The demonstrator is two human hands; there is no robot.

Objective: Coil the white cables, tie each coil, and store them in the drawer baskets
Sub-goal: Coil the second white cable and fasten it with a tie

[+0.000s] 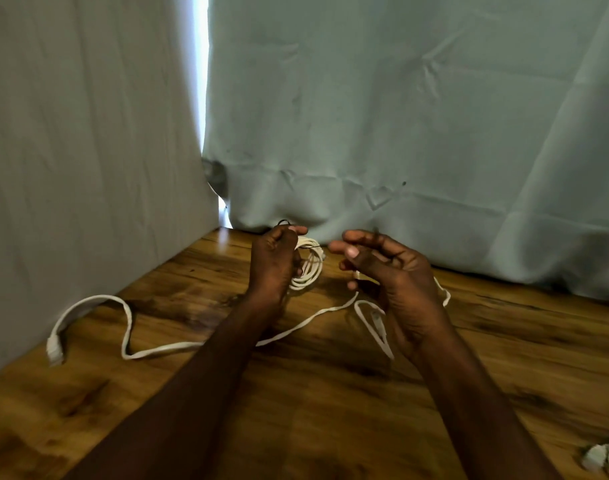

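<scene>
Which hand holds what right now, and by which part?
Left hand grips the coiled white cable at the coil's left side, with a thin black tie at its top. Right hand: fingers curled; whether it holds anything cannot be told.

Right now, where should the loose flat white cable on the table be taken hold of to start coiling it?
At the plug end of the loose cable, from above and the left: it lies free on the wooden table, clear of both arms, a blocky end easy to pinch.

Coil (308,268) above table (330,410), in left hand (273,268). Right hand (393,282) to its right. Loose cable (157,349) trails left across table; curtain (400,116) behind.
</scene>
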